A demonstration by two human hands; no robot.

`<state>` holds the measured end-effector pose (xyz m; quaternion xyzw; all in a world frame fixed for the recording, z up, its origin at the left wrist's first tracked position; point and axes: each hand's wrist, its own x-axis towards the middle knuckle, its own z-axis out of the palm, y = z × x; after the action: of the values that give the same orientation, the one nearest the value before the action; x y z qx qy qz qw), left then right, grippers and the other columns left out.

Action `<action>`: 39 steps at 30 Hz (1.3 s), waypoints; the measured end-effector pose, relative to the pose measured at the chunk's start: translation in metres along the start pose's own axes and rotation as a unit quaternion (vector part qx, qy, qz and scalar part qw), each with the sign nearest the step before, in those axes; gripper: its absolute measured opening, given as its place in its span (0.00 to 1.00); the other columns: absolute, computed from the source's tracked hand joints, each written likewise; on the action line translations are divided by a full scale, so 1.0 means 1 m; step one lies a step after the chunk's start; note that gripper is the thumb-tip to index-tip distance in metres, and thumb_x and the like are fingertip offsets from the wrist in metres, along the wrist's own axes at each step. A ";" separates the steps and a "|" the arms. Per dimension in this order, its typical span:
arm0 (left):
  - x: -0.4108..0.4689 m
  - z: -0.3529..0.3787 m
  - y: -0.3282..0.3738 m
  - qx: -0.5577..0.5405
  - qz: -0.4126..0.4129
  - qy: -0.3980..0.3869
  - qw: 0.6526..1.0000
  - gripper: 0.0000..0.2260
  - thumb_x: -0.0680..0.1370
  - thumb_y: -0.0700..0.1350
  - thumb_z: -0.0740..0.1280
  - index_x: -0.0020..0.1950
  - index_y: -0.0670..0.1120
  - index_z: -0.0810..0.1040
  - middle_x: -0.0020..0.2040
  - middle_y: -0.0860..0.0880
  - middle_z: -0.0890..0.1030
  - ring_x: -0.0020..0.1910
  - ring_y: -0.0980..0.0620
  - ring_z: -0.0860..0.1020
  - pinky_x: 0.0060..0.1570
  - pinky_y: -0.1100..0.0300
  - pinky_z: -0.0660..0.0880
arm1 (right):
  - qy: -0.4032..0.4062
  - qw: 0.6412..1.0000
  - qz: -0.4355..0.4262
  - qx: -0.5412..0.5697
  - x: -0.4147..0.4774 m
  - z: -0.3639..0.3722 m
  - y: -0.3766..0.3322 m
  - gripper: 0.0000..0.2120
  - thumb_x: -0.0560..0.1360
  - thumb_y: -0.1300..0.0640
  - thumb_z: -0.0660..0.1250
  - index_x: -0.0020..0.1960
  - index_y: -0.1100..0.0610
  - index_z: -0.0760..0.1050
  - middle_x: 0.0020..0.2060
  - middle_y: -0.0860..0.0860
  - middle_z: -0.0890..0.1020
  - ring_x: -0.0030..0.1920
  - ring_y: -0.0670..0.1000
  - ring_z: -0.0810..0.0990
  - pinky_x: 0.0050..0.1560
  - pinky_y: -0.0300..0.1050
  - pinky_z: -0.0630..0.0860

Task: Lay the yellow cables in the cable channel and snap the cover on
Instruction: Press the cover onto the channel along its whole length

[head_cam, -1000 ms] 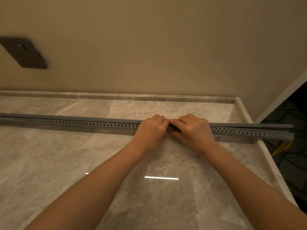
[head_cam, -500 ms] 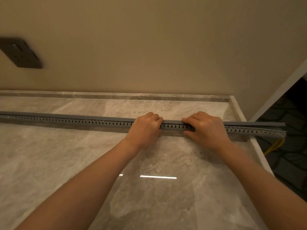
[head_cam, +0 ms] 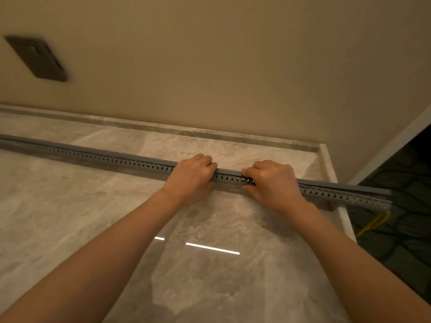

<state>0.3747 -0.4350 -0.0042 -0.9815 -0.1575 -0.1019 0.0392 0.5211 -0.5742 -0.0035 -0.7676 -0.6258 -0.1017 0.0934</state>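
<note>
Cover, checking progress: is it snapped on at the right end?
Not yet: beyond the right hand, the cover stands off the slotted channel, a gap showing.

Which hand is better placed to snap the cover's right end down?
Right. The right hand grips the channel nearer that end, where the cover looks unseated; the left hand is farther.

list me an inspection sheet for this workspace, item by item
surface: glossy marble counter, light streak reflected
job's things: grey slotted cable channel lies along the counter; cover on top, right end looks unseated
clutter: nothing seen
grippers: left hand and right hand curled over the cover, apart
cables: yellow cable hangs below the channel's right end, off the counter
surroundings: beige wall, dark wall plate, dark patterned floor
</note>
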 end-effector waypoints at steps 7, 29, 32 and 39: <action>0.015 -0.005 0.021 0.046 0.014 -0.031 0.998 0.12 0.77 0.50 0.59 0.55 0.45 0.74 0.52 0.49 0.76 0.52 0.49 0.73 0.36 0.58 0.62 | -0.006 1.000 0.007 0.001 0.001 -0.006 -0.003 0.13 0.71 0.51 0.69 0.52 0.55 0.81 0.43 0.53 0.82 0.48 0.56 0.79 0.38 0.45 0.71; 0.028 0.003 0.019 0.059 0.080 -0.025 0.995 0.09 0.78 0.46 0.61 0.52 0.44 0.77 0.49 0.47 0.78 0.48 0.46 0.77 0.36 0.56 0.63 | -0.047 0.985 0.165 -0.003 -0.018 -0.014 -0.006 0.17 0.73 0.54 0.67 0.61 0.51 0.75 0.54 0.48 0.80 0.56 0.50 0.75 0.48 0.48 0.75; 0.027 0.003 0.021 0.064 0.073 -0.028 0.995 0.08 0.78 0.45 0.61 0.52 0.44 0.77 0.49 0.47 0.78 0.48 0.46 0.77 0.36 0.56 0.63 | -0.054 0.983 0.176 -0.014 -0.027 -0.021 0.004 0.16 0.73 0.52 0.68 0.60 0.51 0.76 0.52 0.48 0.81 0.54 0.51 0.76 0.49 0.49 0.75; 0.023 0.004 0.027 0.081 0.054 -0.037 0.995 0.08 0.78 0.44 0.60 0.52 0.43 0.77 0.48 0.47 0.78 0.46 0.47 0.77 0.36 0.57 0.64 | -0.095 0.987 0.115 -0.060 -0.027 -0.022 0.011 0.15 0.76 0.50 0.63 0.61 0.53 0.75 0.50 0.50 0.81 0.50 0.52 0.78 0.47 0.47 0.74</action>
<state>0.4055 -0.4536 -0.0042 -0.9853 -0.1133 -0.0499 0.1177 0.5252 -0.6080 0.0101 -0.8449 -0.5322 -0.0546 -0.0016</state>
